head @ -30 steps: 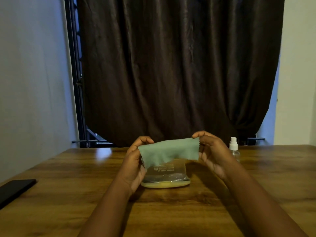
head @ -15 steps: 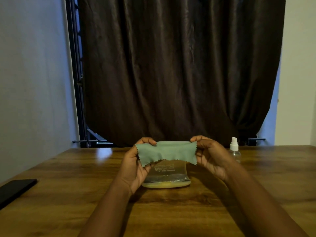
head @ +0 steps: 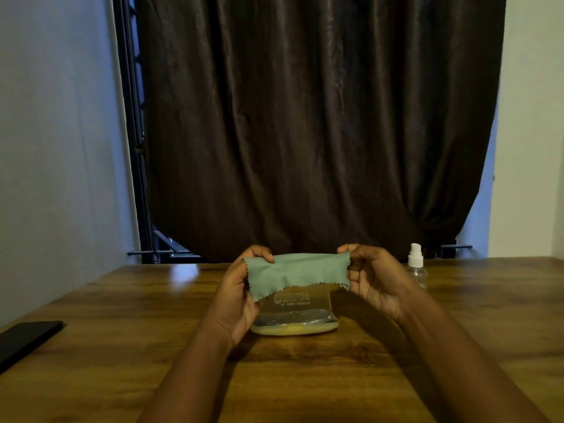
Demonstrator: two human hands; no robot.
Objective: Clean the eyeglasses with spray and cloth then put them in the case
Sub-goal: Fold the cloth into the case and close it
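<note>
Room: a dark curtain (head: 305,123) hangs at twelve o'clock behind a wooden worktop (head: 122,346), with pale walls on either side.
Cloth: a green cloth (head: 297,273) with a zigzag edge is stretched flat in the air above the centre of the worktop, its lower edge hanging free. Held taut like this, it looks spread out ready for wiping or for inspection.
Left hand: the left hand (head: 241,297) pinches the cloth's top corner at nine o'clock between thumb and fingers, palm turned inward.
Right hand: the right hand (head: 372,276) pinches the opposite top corner at three o'clock in the same way; the two grips pull apart to keep the fabric open.
Case: a clear case (head: 294,315) with a yellowish base rests on the worktop directly beneath and behind the cloth, its upper part hidden by the fabric. It sits central, within easy reach of both hands.
Eyeglasses: a faint curved outline shows through the clear case wall, which may be the eyeglasses lying inside; I cannot tell for certain.
Spray: a small clear spray bottle (head: 416,267) with a white nozzle stands upright at two o'clock, just beyond the right hand and untouched.
Other: a dark flat object (head: 27,337) lies at eight o'clock near the worktop's edge, well apart from the work.
Stage: judging from this, the cleaning itself is not yet under way.
</note>
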